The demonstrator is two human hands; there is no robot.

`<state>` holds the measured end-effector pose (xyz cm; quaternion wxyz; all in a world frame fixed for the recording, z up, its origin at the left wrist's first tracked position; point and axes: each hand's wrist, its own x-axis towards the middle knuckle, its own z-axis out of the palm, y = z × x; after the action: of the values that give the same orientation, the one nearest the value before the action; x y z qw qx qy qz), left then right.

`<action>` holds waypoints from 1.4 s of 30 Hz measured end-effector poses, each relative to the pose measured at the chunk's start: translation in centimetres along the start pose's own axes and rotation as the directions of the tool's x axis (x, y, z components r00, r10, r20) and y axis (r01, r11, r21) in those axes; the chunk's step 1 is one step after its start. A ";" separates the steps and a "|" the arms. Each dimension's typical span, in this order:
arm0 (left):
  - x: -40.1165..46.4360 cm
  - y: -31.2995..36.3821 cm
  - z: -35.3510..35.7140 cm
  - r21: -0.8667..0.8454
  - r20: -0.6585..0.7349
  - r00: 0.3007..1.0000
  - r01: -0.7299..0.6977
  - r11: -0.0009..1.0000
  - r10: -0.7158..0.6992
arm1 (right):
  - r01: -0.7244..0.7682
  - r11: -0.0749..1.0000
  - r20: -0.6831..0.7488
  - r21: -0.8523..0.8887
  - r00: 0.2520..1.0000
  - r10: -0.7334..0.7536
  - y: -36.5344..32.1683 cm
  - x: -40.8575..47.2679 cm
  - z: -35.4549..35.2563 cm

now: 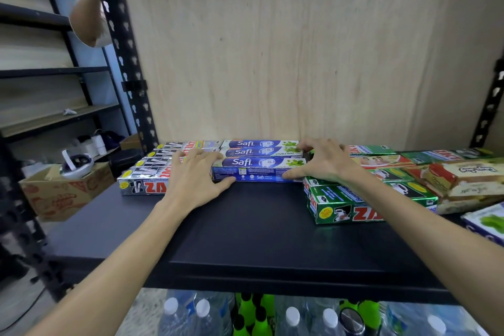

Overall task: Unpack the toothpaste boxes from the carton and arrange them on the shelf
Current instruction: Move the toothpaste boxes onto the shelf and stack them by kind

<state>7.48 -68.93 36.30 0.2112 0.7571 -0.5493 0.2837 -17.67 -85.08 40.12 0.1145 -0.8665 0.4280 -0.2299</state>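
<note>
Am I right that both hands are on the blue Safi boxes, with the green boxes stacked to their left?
Not quite. The head view shows the left hand and right hand at the blue Safi boxes, but the green boxes are stacked to their right.

Three blue-and-white Safi toothpaste boxes [260, 161] lie flat on the dark shelf [245, 226], long sides parallel to its front edge, packed side by side from near to far against the plywood back. Nearest box shows its blue side panel with small print. Silver-black Zact boxes [152, 172] lie in a row touching on the left. Green Zact boxes [346, 204] lie stacked to the right, reaching nearer the front edge.
</note>
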 end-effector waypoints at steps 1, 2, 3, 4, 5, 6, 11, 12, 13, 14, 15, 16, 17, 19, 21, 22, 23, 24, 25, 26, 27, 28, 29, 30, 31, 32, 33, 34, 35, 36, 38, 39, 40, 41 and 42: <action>-0.1 0.1 -0.1 0.003 -0.006 1.000 -0.003 1.000 0.003 | 0.006 1.000 -0.009 -0.012 1.000 -0.006 -0.1 -0.2 -0.1; -0.2 0.3 -0.2 0.004 -0.013 1.000 -0.003 1.000 0.003 | 0.012 1.000 -0.023 -0.011 1.000 -0.012 -0.3 -0.5 -0.2; -0.3 0.5 -0.4 0.001 -0.022 1.000 -0.001 1.000 0.001 | 0.017 1.000 -0.038 0.008 0.999 -0.017 -0.4 -0.8 -0.3; -0.4 0.8 -0.6 -0.005 -0.033 0.999 0.003 1.000 -0.003 | 0.025 0.999 -0.056 0.041 0.998 -0.023 -0.5 -1.1 -0.4; -0.5 1.0 -0.9 -0.017 -0.045 0.999 0.010 1.000 -0.011 | 0.037 0.996 -0.077 0.078 0.997 -0.031 -0.7 -1.5 -0.6; -0.7 1.3 -1.2 -0.036 -0.057 0.998 0.018 0.999 -0.020 | 0.052 0.994 -0.096 0.097 0.994 -0.043 -0.8 -1.9 -0.8; -2.4 3.8 -2.9 -0.210 -0.116 0.993 0.008 0.978 -0.033 | 0.120 0.989 -0.183 0.083 0.978 -0.103 -1.0 -4.8 -2.0; -2.9 4.5 -3.2 -0.244 -0.120 0.992 0.006 0.970 -0.036 | 0.137 0.987 -0.190 0.085 0.974 -0.119 -0.9 -5.6 -2.3; -3.3 5.1 -3.6 -0.277 -0.119 0.992 0.006 0.961 -0.041 | 0.156 0.983 -0.200 0.091 0.970 -0.136 -0.8 -6.5 -2.7; -3.7 5.8 -3.9 -0.315 -0.114 0.992 0.013 0.949 -0.051 | 0.179 0.979 -0.213 0.096 0.965 -0.155 -0.6 -7.5 -3.1; -4.1 6.5 -4.2 -0.357 -0.106 0.992 0.025 0.934 -0.067 | 0.200 0.975 -0.233 0.100 0.957 -0.172 -0.5 -8.5 -3.5; -4.5 7.3 -4.5 -0.399 -0.094 0.992 0.041 0.916 -0.085 | 0.217 0.970 -0.256 0.110 0.949 -0.183 -0.3 -9.5 -3.9; -4.8 8.1 -4.8 -0.436 -0.078 0.992 0.057 0.898 -0.101 | 0.228 0.966 -0.284 0.123 0.941 -0.186 0.0 -10.5 -4.2; -5.6 10.1 -5.3 -0.487 -0.041 0.993 0.079 0.870 -0.113 | 0.220 0.968 -0.317 0.124 0.933 -0.171 0.7 -12.3 -4.9; -6.4 12.3 -5.6 -0.521 -0.002 0.993 0.100 0.848 -0.118 | 0.206 0.974 -0.341 0.095 0.926 -0.163 1.7 -14.1 -5.5; -6.9 13.4 -5.8 -0.538 0.009 0.993 0.106 0.836 -0.120 | 0.206 0.976 -0.364 0.077 0.917 -0.165 2.2 -15.1 -5.7; -7.4 14.5 -5.9 -0.557 0.017 0.993 0.107 0.824 -0.117 | 0.203 0.977 -0.396 0.062 0.904 -0.163 2.8 -16.1 -6.1; -7.9 15.8 -6.1 -0.575 0.022 0.994 0.102 0.812 -0.109 | 0.197 0.979 -0.436 0.044 0.886 -0.158 3.6 -17.3 -6.4; -8.5 17.0 -6.3 -0.590 0.020 0.995 0.093 0.802 -0.100 | 0.184 0.983 -0.480 0.015 0.864 -0.154 4.4 -18.5 -6.7; -9.1 18.2 -6.3 -0.600 0.013 0.996 0.081 0.796 -0.091 | 0.158 0.987 -0.524 -0.018 0.839 -0.144 5.4 -19.8 -6.9; -9.7 19.3 -6.4 -0.605 0.004 0.997 0.068 0.793 -0.083 | 0.114 0.992 -0.567 -0.044 0.815 -0.119 6.5 -21.1 -7.0; -10.3 20.4 -6.5 -0.607 -0.009 0.997 0.051 0.793 -0.071 | 0.055 0.997 -0.601 -0.061 0.795 -0.081 7.7 -22.4 -7.1; -10.9 21.3 -6.4 -0.607 -0.023 0.998 0.032 0.794 -0.058 | -0.020 0.997 -0.623 -0.078 0.781 -0.033 9.0 -23.6 -7.1; -11.3 22.1 -6.4 -0.610 -0.036 0.998 0.015 0.792 -0.046 | -0.099 0.990 -0.631 -0.102 0.776 0.013 10.2 -24.6 -7.0; -11.6 22.7 -6.4 -0.617 -0.042 0.998 0.006 0.787 -0.041 | -0.166 0.978 -0.624 -0.126 0.780 0.052 11.3 -25.4 -6.7; -11.9 23.3 -6.4 -0.628 -0.043 0.998 0.004 0.778 -0.040 | -0.210 0.967 -0.606 -0.141 0.791 0.083 12.1 -25.9 -6.2; -12.1 23.8 -6.4 -0.645 -0.035 0.999 0.005 0.764 -0.036 | -0.230 0.962 -0.587 -0.145 0.803 0.104 12.7 -26.2 -5.8; -12.2 24.3 -6.4 -0.668 -0.021 0.999 0.004 0.744 -0.024 | -0.233 0.962 -0.573 -0.142 0.812 0.112 12.9 -26.3 -5.6; -12.4 24.8 -6.5 -0.694 -0.002 1.000 0.003 0.720 -0.006 | -0.228 0.964 -0.566 -0.138 0.817 0.112 13.0 -26.2 -5.4; -12.4 25.2 -6.6 -0.716 0.018 1.000 0.001 0.698 0.017 | -0.220 0.966 -0.561 -0.133 0.821 0.109 12.9 -26.1 -5.3; -12.2 26.1 -6.8 -0.738 0.045 0.997 -0.009 0.674 0.062 | -0.206 0.970 -0.549 -0.128 0.829 0.104 12.7 -25.8 -5.2; -12.0 26.5 -6.8 -0.743 0.050 0.996 -0.016 0.670 0.079 | -0.201 0.970 -0.542 -0.135 0.834 0.098 12.5 -25.7 -5.2; -11.7 26.9 -6.9 -0.743 0.056 0.994 -0.021 0.669 0.095 | -0.194 0.970 -0.539 -0.148 0.838 0.085 12.3 -25.6 -5.1; -11.4 27.4 -6.8 -0.741 0.068 0.991 -0.026 0.672 0.114 | -0.179 0.971 -0.538 -0.162 0.841 0.065 12.1 -25.6 -4.9; -11.0 27.8 -6.8 -0.735 0.084 0.987 -0.032 0.677 0.137 | -0.158 0.972 -0.539 -0.173 0.841 0.041 11.8 -25.6 -4.8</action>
<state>-22.90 -65.33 34.31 0.4457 0.6006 -0.6638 -0.0004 -41.74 -71.89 31.92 -0.0891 -0.7525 0.5092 -0.4081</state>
